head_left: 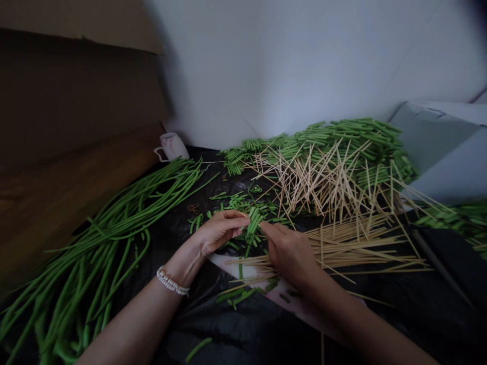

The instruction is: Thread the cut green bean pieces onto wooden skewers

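My left hand (227,229), with a beaded bracelet (172,282) at the wrist, pinches the left side of a row of short green bean pieces (254,223). On the right side of that row, my right hand (288,248) is closed at its edge, the fingertips partly hidden behind the hand. Loose cut bean pieces (236,201) lie behind and beneath both hands. Beside my right hand, thin wooden sticks (353,248) lie in a bundle over a pale board (249,271).
Long whole beans (114,228) spread at the left. A white mug (173,147) stands by the wall. At the back right, a heap of cut beans (353,134) has crossed sticks (327,182) before it. A white box (437,137) stands at right.
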{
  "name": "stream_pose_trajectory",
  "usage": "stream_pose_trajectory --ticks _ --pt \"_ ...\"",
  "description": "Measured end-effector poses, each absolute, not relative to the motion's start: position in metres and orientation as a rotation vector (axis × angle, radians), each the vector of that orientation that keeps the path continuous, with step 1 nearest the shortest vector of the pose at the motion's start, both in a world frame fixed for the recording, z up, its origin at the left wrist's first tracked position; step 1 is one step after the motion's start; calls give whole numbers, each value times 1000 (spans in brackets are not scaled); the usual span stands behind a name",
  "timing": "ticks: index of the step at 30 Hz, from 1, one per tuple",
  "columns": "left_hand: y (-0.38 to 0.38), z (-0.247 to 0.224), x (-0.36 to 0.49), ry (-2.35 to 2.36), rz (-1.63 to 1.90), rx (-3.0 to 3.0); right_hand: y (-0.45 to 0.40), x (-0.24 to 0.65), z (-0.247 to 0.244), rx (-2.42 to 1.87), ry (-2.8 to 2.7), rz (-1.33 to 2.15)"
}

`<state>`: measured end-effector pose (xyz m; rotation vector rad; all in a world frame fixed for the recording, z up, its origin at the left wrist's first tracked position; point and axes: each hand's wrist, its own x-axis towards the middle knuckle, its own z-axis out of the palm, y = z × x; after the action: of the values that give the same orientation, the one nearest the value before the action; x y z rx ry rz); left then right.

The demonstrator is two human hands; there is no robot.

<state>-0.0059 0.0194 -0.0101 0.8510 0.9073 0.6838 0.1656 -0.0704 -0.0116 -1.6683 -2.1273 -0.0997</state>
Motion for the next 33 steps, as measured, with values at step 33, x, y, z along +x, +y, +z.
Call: stream_pose_trajectory --ticks 33 --pt "43 7 -51 1142 678 1770 -65 179 -15 -1670 -2038 -71"
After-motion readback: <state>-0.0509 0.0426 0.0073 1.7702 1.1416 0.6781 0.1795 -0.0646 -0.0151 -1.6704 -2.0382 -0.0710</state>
